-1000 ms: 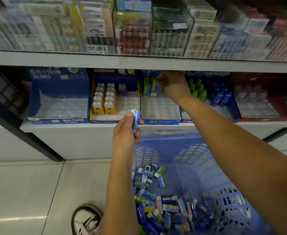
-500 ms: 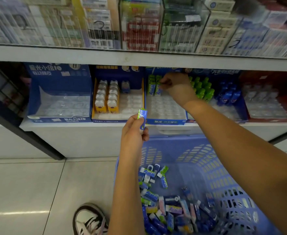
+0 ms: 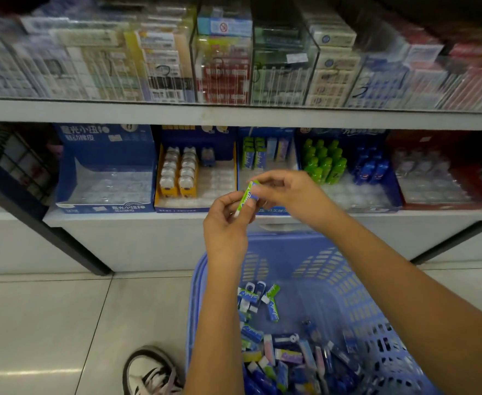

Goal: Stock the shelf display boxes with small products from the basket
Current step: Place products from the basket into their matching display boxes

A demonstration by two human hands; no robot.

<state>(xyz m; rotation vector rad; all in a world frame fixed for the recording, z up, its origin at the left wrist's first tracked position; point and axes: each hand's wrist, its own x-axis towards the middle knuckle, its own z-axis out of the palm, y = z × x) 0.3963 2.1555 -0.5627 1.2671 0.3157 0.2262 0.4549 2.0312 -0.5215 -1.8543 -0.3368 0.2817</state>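
left grip (image 3: 225,223): pinching green packet (image 3: 246,197) low; right grip (image 3: 291,195): pinching its top; forearms raised

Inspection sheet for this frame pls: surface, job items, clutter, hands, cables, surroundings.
Surface: white shelf carries display boxes in a row.
Job's things: green pack held up before the shelf; basket holds loose packs; middle box has a few packs at its back.
Clutter: nothing seen.
Grippers: left hand and right hand both pinch the green pack.
Cables: nothing seen.
Surroundings: glass case above; tiled floor; shoe.
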